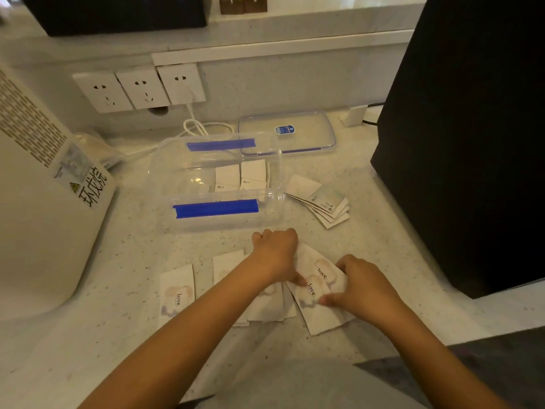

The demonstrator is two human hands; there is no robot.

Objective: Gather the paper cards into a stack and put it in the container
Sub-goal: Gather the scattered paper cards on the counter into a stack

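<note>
Several white paper cards printed "love." lie overlapping on the speckled counter in front of me. My left hand presses its fingers on their upper left edge. My right hand pinches their lower right side with thumb and fingers. One card lies alone at the left, with others half hidden under my left arm. A fanned pile of cards rests face down at the right of the clear plastic container. The container has blue clips, stands open, and holds a few cards.
The container's clear lid lies behind it. A white appliance fills the left side. A tall black box stands at the right. Wall sockets and a white cable are at the back.
</note>
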